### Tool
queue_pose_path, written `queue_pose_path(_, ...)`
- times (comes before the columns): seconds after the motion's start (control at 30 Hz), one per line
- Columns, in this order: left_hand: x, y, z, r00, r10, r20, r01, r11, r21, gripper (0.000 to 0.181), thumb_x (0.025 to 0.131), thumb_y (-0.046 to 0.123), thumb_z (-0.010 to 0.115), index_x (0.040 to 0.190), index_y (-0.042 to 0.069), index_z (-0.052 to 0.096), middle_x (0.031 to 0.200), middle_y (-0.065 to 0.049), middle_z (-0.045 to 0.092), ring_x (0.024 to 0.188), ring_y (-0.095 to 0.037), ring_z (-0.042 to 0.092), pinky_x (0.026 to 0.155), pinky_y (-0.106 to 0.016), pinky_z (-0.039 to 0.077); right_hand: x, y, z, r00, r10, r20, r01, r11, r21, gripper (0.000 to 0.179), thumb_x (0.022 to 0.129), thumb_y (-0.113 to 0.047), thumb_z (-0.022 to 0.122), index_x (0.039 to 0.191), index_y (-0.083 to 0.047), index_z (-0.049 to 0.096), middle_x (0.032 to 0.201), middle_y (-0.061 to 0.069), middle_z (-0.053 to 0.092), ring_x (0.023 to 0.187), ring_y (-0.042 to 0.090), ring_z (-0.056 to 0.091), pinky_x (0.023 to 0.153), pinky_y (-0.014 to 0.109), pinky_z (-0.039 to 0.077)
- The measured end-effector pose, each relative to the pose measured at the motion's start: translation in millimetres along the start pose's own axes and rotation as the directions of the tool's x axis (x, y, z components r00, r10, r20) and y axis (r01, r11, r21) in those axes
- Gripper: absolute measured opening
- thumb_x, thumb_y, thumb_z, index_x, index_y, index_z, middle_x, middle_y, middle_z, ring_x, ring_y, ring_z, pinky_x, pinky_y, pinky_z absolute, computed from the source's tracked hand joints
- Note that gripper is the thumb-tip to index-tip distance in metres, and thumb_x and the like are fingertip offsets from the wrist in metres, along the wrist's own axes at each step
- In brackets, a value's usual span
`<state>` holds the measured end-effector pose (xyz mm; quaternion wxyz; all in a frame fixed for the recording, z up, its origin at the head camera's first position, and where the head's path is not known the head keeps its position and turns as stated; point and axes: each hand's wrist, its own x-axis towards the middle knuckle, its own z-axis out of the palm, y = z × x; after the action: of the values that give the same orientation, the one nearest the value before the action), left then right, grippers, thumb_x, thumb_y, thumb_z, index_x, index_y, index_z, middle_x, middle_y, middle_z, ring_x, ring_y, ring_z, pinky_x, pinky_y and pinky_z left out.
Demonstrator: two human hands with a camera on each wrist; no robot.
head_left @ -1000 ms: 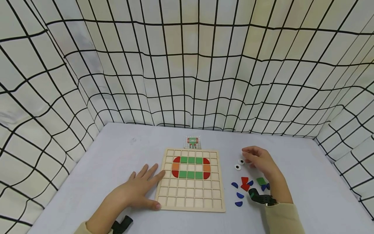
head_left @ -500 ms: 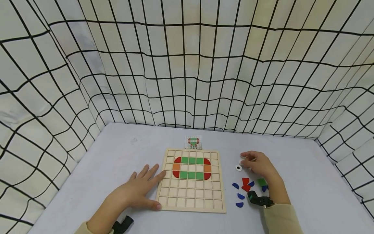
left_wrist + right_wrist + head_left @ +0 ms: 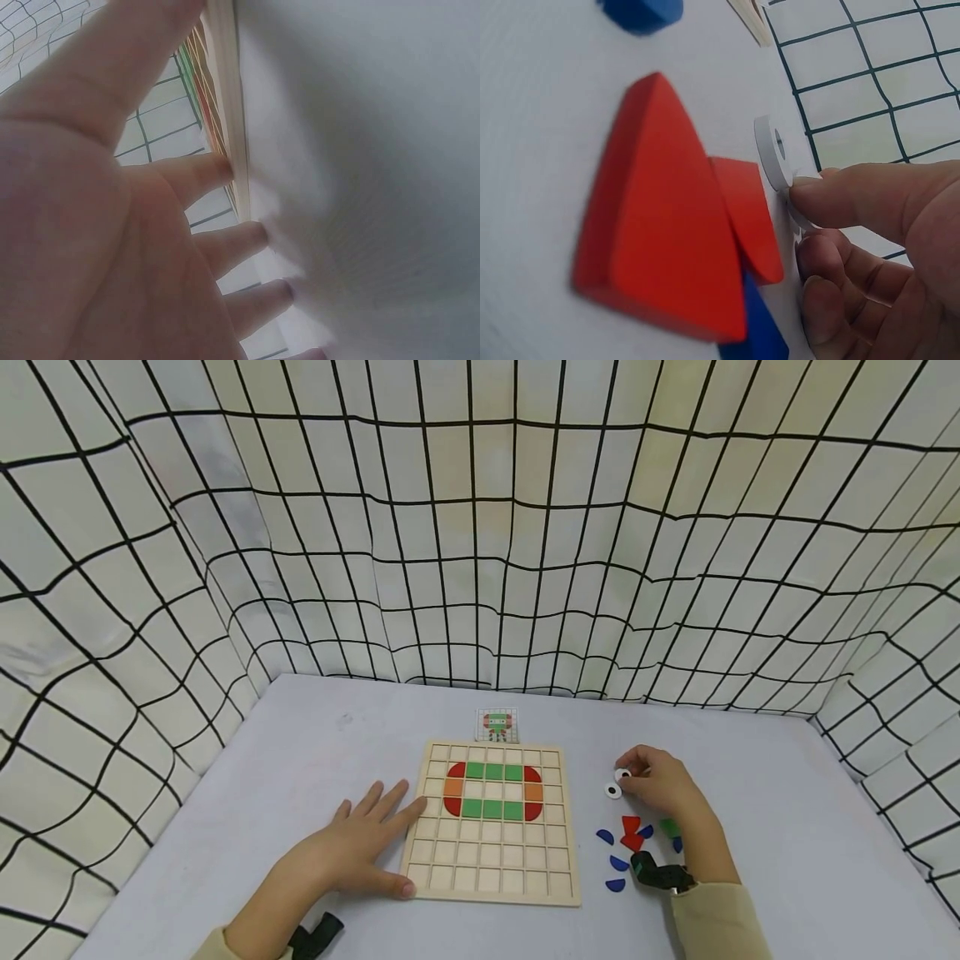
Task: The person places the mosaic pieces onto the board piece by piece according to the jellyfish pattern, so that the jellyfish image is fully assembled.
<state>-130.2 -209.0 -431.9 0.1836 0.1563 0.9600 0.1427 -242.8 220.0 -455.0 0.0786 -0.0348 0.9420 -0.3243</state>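
My left hand (image 3: 360,852) lies with spread fingers at the left edge of a wooden grid board (image 3: 491,895), thumb and index finger touching its frame. Red, orange and green pieces form a ring in the board's upper half. Right of the board, my right hand (image 3: 663,785) pinches a white eye disc (image 3: 622,773) between thumb and fingers, low over the table. Its twin, a second white eye disc (image 3: 612,791), lies just beside it. The right wrist view shows that second disc (image 3: 771,152) near the thumb, while the pinched disc (image 3: 802,215) is mostly hidden by the fingers.
Nearer the front lie red pieces (image 3: 632,842), several blue half-round pieces (image 3: 618,863) and a green piece (image 3: 670,827) partly behind the right wrist. A small pattern card (image 3: 497,724) sits behind the board. Black netting over white cloth walls surrounds the table.
My right hand has come down and left onto the farther eye disc, with its fingers closing around it. My left hand and the board have stayed in place.
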Motion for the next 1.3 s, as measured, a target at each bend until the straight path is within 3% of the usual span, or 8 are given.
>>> queue_pose_path(0.33,-0.4,-0.3,0.7,1.0,-0.002,0.004,0.002,1.0,-0.005,0.108,0.068,0.067,0.079,0.157,0.024,0.034,0.166,-0.012,0.018,0.152,-0.045,0.009,0.11,-0.076,0.014,-1.9,-5.7,-0.1,1.0,-0.008,0.004,0.008,0.999,0.037,0.016,0.09,-0.01,0.069,0.105,-0.008,0.065,0.094,0.008,0.059,0.087,0.023,0.056,0.071,0.031,0.05)
queue_pose_path(0.63,-0.8,-0.4,3.4,1.0,-0.007,0.001,0.007,1.0,0.002,0.108,0.067,0.068,0.078,0.157,0.025,0.034,0.166,-0.012,0.019,0.151,-0.045,0.011,0.11,-0.076,0.015,-1.9,-8.0,2.1,1.0,-0.014,-0.009,0.015,0.994,0.105,0.019,0.093,-0.014,0.066,0.111,-0.009,0.067,0.097,0.008,0.061,0.087,0.022,0.058,0.069,0.03,0.052)
queue_pose_path(1.0,0.7,-2.3,5.7,1.0,-0.017,0.003,0.017,1.0,-0.003,0.11,0.066,0.068,0.079,0.156,0.025,0.034,0.166,-0.012,0.018,0.152,-0.044,0.01,0.11,-0.076,0.014,-0.9,-25.0,10.1,0.998,-0.06,0.003,0.057,0.954,0.293,0.024,0.094,-0.014,0.066,0.117,-0.006,0.066,0.107,0.009,0.067,0.087,0.024,0.061,0.073,0.031,0.056)
queue_pose_path(1.3,0.6,-0.4,2.3,1.0,-0.013,-0.001,0.013,1.0,0.006,0.11,0.066,0.069,0.078,0.157,0.026,0.033,0.167,-0.012,0.017,0.152,-0.045,0.009,0.11,-0.076,0.014,-0.5,-38.8,16.5,0.997,-0.073,0.019,0.062,0.936,0.345,0.022,0.094,-0.012,0.066,0.116,-0.006,0.066,0.106,0.009,0.066,0.087,0.025,0.061,0.072,0.032,0.056)
